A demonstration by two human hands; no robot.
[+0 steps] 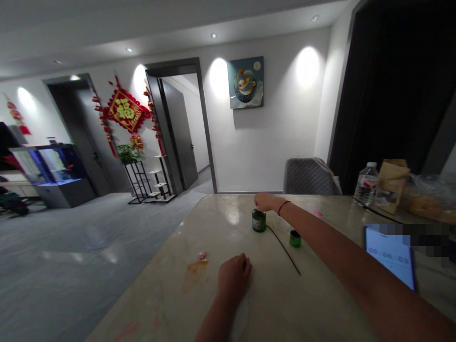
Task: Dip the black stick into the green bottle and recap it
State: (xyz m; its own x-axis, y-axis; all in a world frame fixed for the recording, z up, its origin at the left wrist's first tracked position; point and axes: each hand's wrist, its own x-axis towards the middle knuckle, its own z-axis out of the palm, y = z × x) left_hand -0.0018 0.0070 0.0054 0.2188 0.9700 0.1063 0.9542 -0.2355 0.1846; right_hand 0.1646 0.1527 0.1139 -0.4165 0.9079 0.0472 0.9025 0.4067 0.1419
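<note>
Cupping the top of a green bottle (pixel 259 222) near the far edge of the bench (pixel 164 280), the right hand (pixel 265 202) hides whether its fingers grip. The left hand (pixel 233 278) rests curled shut on the bench, near a black wire (pixel 284 249) and a green cap (pixel 295 239).

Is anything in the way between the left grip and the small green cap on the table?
Yes: a thin black rod lies on the tabletop between the left grip and the small green cap, running from beside the green bottle toward the person. Nothing else visible stands between them.
</note>
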